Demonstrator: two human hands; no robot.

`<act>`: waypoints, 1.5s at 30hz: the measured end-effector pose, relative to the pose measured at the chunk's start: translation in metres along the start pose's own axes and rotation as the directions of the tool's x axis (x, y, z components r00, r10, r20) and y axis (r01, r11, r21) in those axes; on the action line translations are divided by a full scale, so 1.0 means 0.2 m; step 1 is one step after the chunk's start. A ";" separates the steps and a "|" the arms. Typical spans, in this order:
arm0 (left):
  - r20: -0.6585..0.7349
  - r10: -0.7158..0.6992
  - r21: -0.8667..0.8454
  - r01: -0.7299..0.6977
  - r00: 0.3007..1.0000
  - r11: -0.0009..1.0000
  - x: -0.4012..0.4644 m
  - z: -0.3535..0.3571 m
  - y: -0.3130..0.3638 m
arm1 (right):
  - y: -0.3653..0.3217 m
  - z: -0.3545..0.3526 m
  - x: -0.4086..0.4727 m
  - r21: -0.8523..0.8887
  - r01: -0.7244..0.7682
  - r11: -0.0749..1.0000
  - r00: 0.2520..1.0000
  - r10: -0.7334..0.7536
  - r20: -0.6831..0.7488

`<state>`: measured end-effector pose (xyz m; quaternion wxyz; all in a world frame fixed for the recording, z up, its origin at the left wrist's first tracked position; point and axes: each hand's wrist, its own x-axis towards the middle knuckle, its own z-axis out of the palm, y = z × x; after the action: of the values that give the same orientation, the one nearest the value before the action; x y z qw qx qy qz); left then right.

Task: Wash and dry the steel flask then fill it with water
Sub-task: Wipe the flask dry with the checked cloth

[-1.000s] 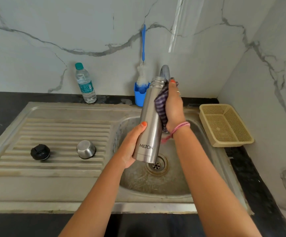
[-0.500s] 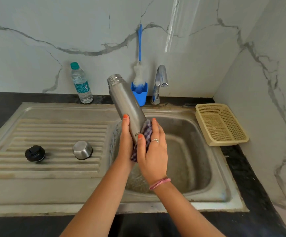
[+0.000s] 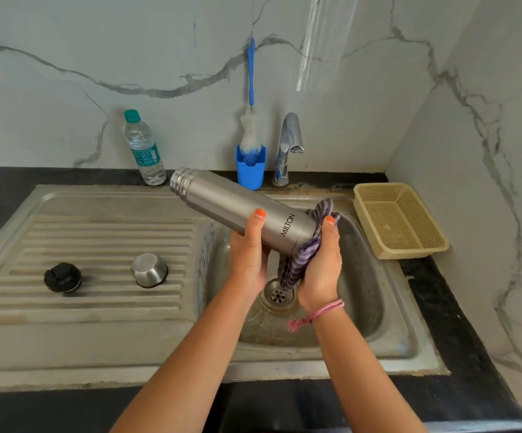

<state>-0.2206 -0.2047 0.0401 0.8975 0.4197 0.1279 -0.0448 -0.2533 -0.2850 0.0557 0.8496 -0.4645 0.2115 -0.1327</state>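
The steel flask (image 3: 237,203) is tilted almost level above the sink bowl (image 3: 365,276), its open threaded mouth pointing up and left. My left hand (image 3: 250,254) grips the flask's body from below, thumb on top. My right hand (image 3: 320,267) presses a purple striped cloth (image 3: 300,260) around the flask's base. The flask's black stopper (image 3: 63,277) and steel cap (image 3: 149,270) lie on the ribbed draining board (image 3: 97,245) to the left. No water runs from the tap (image 3: 287,148).
A plastic water bottle (image 3: 144,148) stands on the black counter against the marble wall. A blue holder (image 3: 250,165) with a bottle brush sits beside the tap. A beige plastic basket (image 3: 400,220) stands right of the sink, near the side wall.
The flask went from upright to steeply tilted, then nearly level with its mouth to the left. My right hand with the cloth slid from the upper body down to the base.
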 end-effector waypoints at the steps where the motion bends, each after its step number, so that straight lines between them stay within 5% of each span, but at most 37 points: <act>1: -0.018 -0.026 -0.029 0.026 0.999 0.999 0.00 0.01 0.00 | 0.01 0.00 -0.02 -0.099 0.098 0.990 0.995 -0.098 -0.004; 3: -0.034 -0.094 -0.086 0.091 0.995 0.992 -0.02 0.03 0.01 | 0.03 0.00 -0.06 -0.257 0.331 0.908 0.944 -0.324 0.072; 6: -0.067 -0.155 -0.086 0.149 0.986 0.985 -0.04 0.05 0.03 | 0.09 -0.03 -0.09 -0.394 0.637 0.662 0.768 -0.587 0.256; 8: -0.104 -0.143 -0.026 0.141 0.984 0.990 -0.04 0.06 0.03 | 0.11 -0.07 -0.05 -0.544 0.751 0.373 0.633 -0.639 0.436; 10: -0.143 -0.128 0.039 0.135 0.981 0.990 -0.03 0.06 0.05 | 0.06 -0.06 -0.01 -0.638 0.769 -0.031 0.493 -0.607 0.623; 12: -0.141 -0.098 0.107 0.114 0.985 0.988 -0.02 0.05 0.08 | 0.02 -0.04 0.01 -0.675 0.696 -0.244 0.506 -0.499 0.703; 15: -0.069 -0.039 0.274 0.057 0.997 0.960 0.00 0.02 0.14 | -0.06 0.00 0.01 -0.721 0.686 -0.103 0.664 -0.318 0.677; 17: 0.039 -0.036 0.298 0.022 0.999 0.954 0.00 0.00 0.16 | -0.11 0.03 0.05 -0.785 0.579 0.221 0.815 -0.184 0.550; 19: 0.145 -0.057 0.301 0.011 0.988 0.953 -0.01 -0.02 0.16 | -0.17 0.04 0.11 -0.778 0.273 0.566 0.927 0.062 0.370; 21: 0.227 -0.098 0.312 0.023 0.969 0.950 -0.02 -0.02 0.16 | -0.20 0.02 0.14 -0.572 -0.063 0.818 0.902 0.292 0.318; 22: 0.245 -0.105 0.315 0.023 0.964 0.949 -0.02 -0.03 0.14 | -0.22 0.02 0.13 -0.486 -0.175 0.856 0.885 0.353 0.303; 24: 0.227 -0.105 0.290 0.035 0.968 0.956 -0.04 -0.01 0.13 | -0.22 0.03 0.11 -0.509 -0.150 0.847 0.908 0.322 0.269; 25: 0.197 -0.108 0.261 0.054 0.974 0.964 -0.04 0.01 0.13 | -0.22 0.05 0.07 -0.620 -0.019 0.785 0.943 0.221 0.250; 26: 0.163 -0.118 0.232 0.078 0.980 0.969 -0.03 0.01 0.13 | -0.20 0.08 0.03 -0.774 0.168 0.610 0.963 0.068 0.262; 28: 0.123 -0.171 0.182 0.147 0.978 0.972 -0.02 0.02 0.11 | -0.10 0.10 -0.06 -0.906 0.423 0.027 0.873 -0.281 0.399; 29: 0.113 -0.193 0.178 0.171 0.975 0.969 -0.01 0.02 0.11 | -0.04 0.09 -0.11 -0.878 0.446 -0.171 0.805 -0.352 0.478; 31: 0.086 -0.202 0.227 0.178 0.976 0.957 0.00 0.01 0.09 | 0.04 0.05 -0.14 -0.842 0.462 -0.279 0.745 -0.394 0.539; 34: 0.080 -0.203 0.282 0.173 0.976 0.944 -0.01 -0.04 0.07 | 0.05 -0.03 -0.12 -0.844 0.523 -0.122 0.749 -0.408 0.523; 36: 0.162 -0.168 0.289 0.116 0.972 0.950 -0.02 -0.06 0.07 | 0.02 -0.07 -0.09 -0.851 0.458 0.259 0.875 -0.301 0.379; 38: 0.228 -0.127 0.309 0.052 0.965 0.950 -0.01 -0.06 0.07 | -0.02 -0.09 -0.04 -0.658 0.139 0.740 0.982 -0.015 0.190; 39: 0.255 -0.118 0.318 0.032 0.960 0.948 -0.01 -0.05 0.07 | -0.03 -0.11 -0.03 -0.468 -0.039 0.883 0.975 0.136 0.174; 41: 0.303 -0.116 0.327 0.011 0.946 0.945 -0.01 -0.05 0.07 | -0.02 -0.16 -0.03 -0.223 -0.198 0.954 0.940 0.249 0.232; 45: 0.340 -0.081 0.263 -0.012 0.937 0.965 0.00 -0.04 0.07 | 0.01 -0.19 -0.11 -0.053 -0.246 0.968 0.933 0.251 0.259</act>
<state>-0.2190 -0.1902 0.0457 0.8419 0.5171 -0.0324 -0.1507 -0.2914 -0.3024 0.0411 0.8755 -0.4559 0.1550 0.0405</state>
